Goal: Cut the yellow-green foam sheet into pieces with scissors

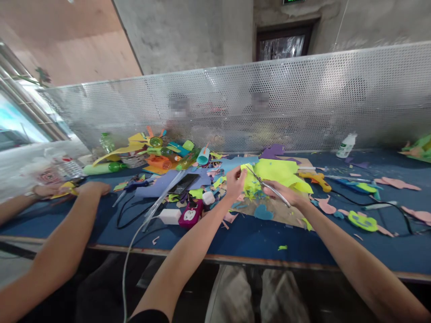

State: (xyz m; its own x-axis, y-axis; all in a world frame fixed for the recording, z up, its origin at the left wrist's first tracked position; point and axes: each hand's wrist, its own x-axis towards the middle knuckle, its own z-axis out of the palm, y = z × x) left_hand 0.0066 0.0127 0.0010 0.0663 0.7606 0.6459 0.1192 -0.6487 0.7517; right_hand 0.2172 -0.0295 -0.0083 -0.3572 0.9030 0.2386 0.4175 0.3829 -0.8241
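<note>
My left hand (235, 181) is closed, pinching a small neon-yellow paper piece (247, 168) between thumb and fingers. In my right hand (282, 194) is a slim pair of metal scissors (276, 192), seen nearly edge-on, with the blades pointing up and left to the piece. Whether the blades are apart cannot be made out. Behind and under both hands lies a larger neon-yellow sheet (278, 172). Small yellow and blue scraps (251, 190) are heaped below the hands, over a brown board (281, 214). A blue cut-out (263, 212) lies near its front.
A co-worker's hands (92, 188) handle something yellow at the left. A phone (184, 184), magenta device (191, 214) and white box (170, 216) sit left of me. At the right lie a yellow glue gun (316, 180) with cord and a white bottle (346, 146). A perforated metal screen (303, 103) stands behind.
</note>
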